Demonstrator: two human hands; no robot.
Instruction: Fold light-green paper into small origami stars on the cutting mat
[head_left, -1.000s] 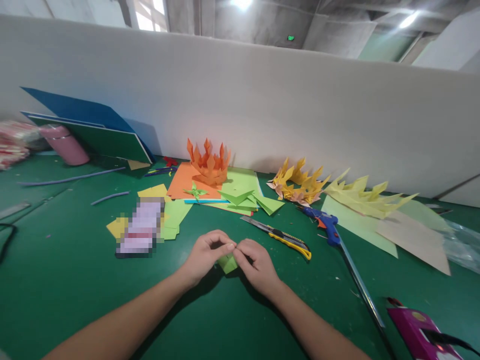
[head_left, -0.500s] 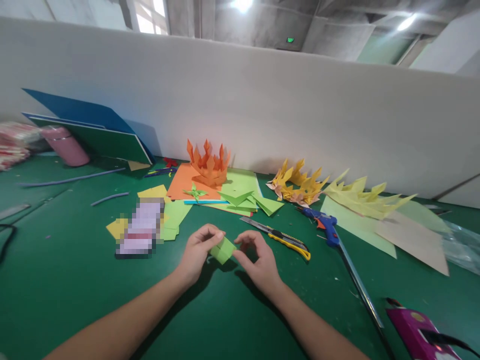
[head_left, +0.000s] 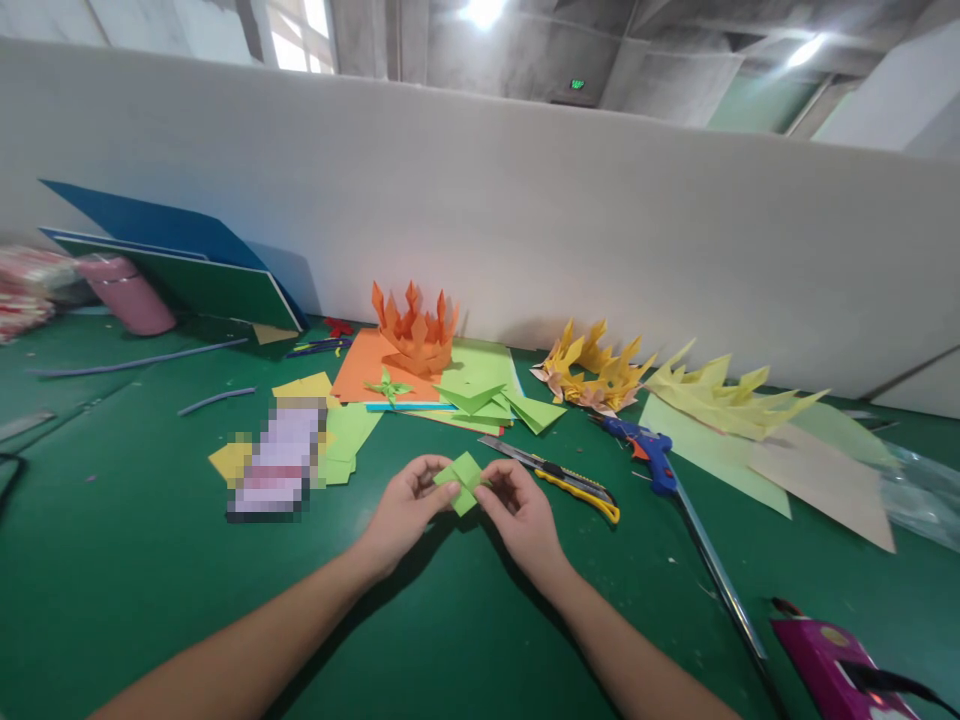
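Note:
Between my two hands is a small folded piece of light green paper (head_left: 463, 470), turned like a diamond with crease lines across it. My left hand (head_left: 411, 508) pinches its left side, thumb on the front face. At its right corner, the thumb and fingertips of my right hand (head_left: 519, 508) are closed on the edge. The paper is held above the green table (head_left: 480, 640). Just beyond lie several folded green paper pieces (head_left: 487, 402) and a small green paper star shape (head_left: 387, 386). To the right rests a yellow utility knife (head_left: 574, 485) with its blade out.
An orange paper crown (head_left: 417, 340), a golden-yellow one (head_left: 592, 365) and a pale yellow one (head_left: 735, 400) line the white partition (head_left: 525, 220). At right lie a blue glue gun (head_left: 645, 450) and a magenta device (head_left: 829, 655). A blurred-out phone (head_left: 281, 460) and pink bottle (head_left: 131, 295) are left.
The green paper has moved slightly up and right and now sits as a diamond. My right fingers, loosely curled before, have closed on its right corner.

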